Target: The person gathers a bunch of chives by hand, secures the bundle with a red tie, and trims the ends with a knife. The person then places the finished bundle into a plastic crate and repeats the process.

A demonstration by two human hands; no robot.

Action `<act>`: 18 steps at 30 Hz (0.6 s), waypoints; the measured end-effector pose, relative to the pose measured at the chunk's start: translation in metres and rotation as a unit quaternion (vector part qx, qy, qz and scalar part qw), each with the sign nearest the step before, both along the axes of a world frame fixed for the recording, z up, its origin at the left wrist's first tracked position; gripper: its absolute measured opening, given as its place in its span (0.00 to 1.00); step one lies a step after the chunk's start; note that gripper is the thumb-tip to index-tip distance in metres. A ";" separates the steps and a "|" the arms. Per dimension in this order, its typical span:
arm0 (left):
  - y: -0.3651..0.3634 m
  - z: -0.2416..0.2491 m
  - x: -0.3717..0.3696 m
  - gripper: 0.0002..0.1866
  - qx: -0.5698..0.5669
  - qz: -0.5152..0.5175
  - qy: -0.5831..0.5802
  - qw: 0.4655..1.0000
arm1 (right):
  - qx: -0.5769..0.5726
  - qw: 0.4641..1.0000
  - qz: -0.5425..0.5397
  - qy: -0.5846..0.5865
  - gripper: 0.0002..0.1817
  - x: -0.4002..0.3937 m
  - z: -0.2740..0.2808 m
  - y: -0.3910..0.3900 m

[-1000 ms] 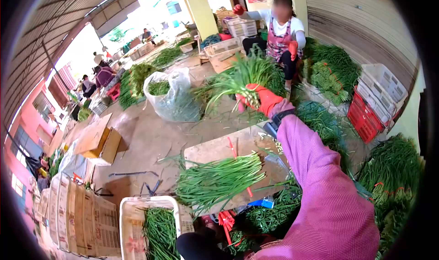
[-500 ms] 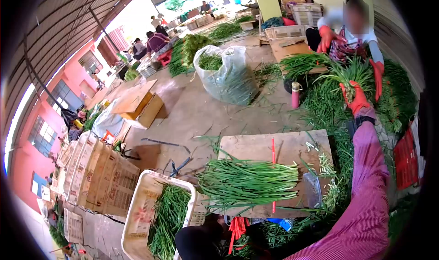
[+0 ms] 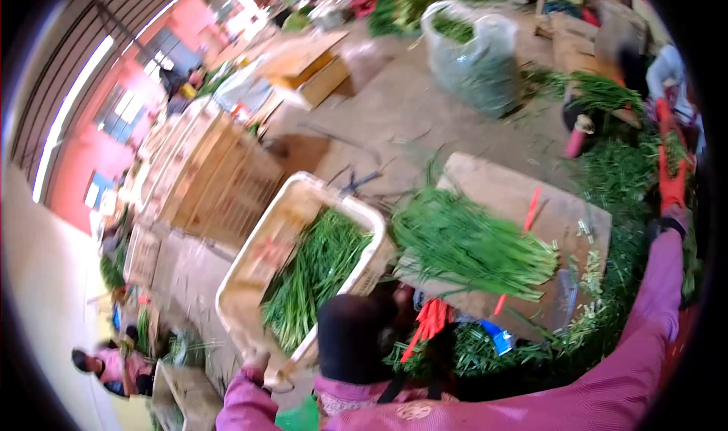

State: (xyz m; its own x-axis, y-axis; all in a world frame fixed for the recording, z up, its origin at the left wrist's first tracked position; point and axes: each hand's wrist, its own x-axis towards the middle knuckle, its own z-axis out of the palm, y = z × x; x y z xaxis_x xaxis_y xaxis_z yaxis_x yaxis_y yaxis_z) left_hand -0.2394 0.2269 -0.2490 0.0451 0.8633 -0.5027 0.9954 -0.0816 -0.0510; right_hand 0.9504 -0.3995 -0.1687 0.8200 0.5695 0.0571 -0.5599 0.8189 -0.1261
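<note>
Reaching far out to the right edge, the right hand [image 3: 672, 188] in its red glove lies over the greens [image 3: 622, 177] heaped on the floor; whether its grip is closed I cannot tell. Left hand [image 3: 256, 357], bare, is clamped on the near rim of the white crate [image 3: 250, 275] of greens. A cut bunch [image 3: 470, 241] lies across the worktop [image 3: 565, 218], over a red tie [image 3: 531, 207]

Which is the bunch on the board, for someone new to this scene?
Find the wooden board on the floor beside the white crate. The bunch lies flat across it, a thick sheaf of long green stalks over a red tie. Unlike the greens in the crate or heaped on the floor, it alone rests on the board.
</note>
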 end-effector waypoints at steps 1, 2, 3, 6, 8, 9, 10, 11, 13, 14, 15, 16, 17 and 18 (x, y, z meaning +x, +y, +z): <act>-0.035 0.062 0.081 0.39 0.081 0.176 -0.120 0.974 | 0.087 0.993 0.056 0.050 0.24 0.004 -0.004 -0.005; 0.001 0.011 0.022 0.46 0.039 0.141 -0.162 0.976 | 0.144 0.980 0.103 0.087 0.25 0.000 -0.004 -0.003; 0.004 0.018 0.032 0.47 0.045 0.197 -0.183 0.962 | 0.156 0.976 0.117 0.095 0.26 -0.011 -0.005 0.002; 0.009 0.063 0.075 0.47 0.099 0.110 -0.174 0.974 | -0.404 0.905 -0.050 -0.123 0.27 -0.131 0.044 0.096; 0.026 0.053 0.072 0.43 0.120 0.143 -0.266 0.946 | -0.473 0.866 -0.014 -0.163 0.28 -0.191 0.033 0.131; 0.026 0.066 0.091 0.44 0.119 0.127 -0.264 0.949 | -0.497 0.851 0.026 -0.168 0.28 -0.221 0.026 0.150; 0.032 0.062 0.097 0.47 0.106 0.118 -0.259 0.953 | -0.519 0.834 0.066 -0.173 0.28 -0.251 0.023 0.168; 0.038 0.059 0.102 0.49 0.093 0.109 -0.254 0.957 | -0.527 0.828 0.073 -0.177 0.28 -0.288 0.027 0.188; 0.060 0.008 0.096 0.59 0.063 0.122 -0.187 0.973 | -0.592 0.778 0.126 -0.167 0.27 -0.362 0.038 0.228; 0.044 0.035 0.134 0.65 0.052 0.155 -0.142 0.976 | -0.597 0.773 0.131 -0.172 0.27 -0.387 0.037 0.242; 0.055 -0.003 0.129 0.69 0.044 0.130 -0.121 0.983 | -0.605 0.763 0.153 -0.168 0.27 -0.409 0.034 0.254; 0.054 -0.001 0.149 0.71 -0.017 0.154 -0.101 0.983 | -0.611 0.754 0.175 -0.164 0.27 -0.430 0.032 0.267; 0.052 0.001 0.166 0.72 -0.047 0.162 -0.079 0.982 | -0.613 0.751 0.179 -0.169 0.27 -0.450 0.031 0.278; 0.053 -0.008 0.176 0.72 -0.069 0.151 -0.050 0.985 | -0.620 0.743 0.190 -0.164 0.26 -0.468 0.030 0.287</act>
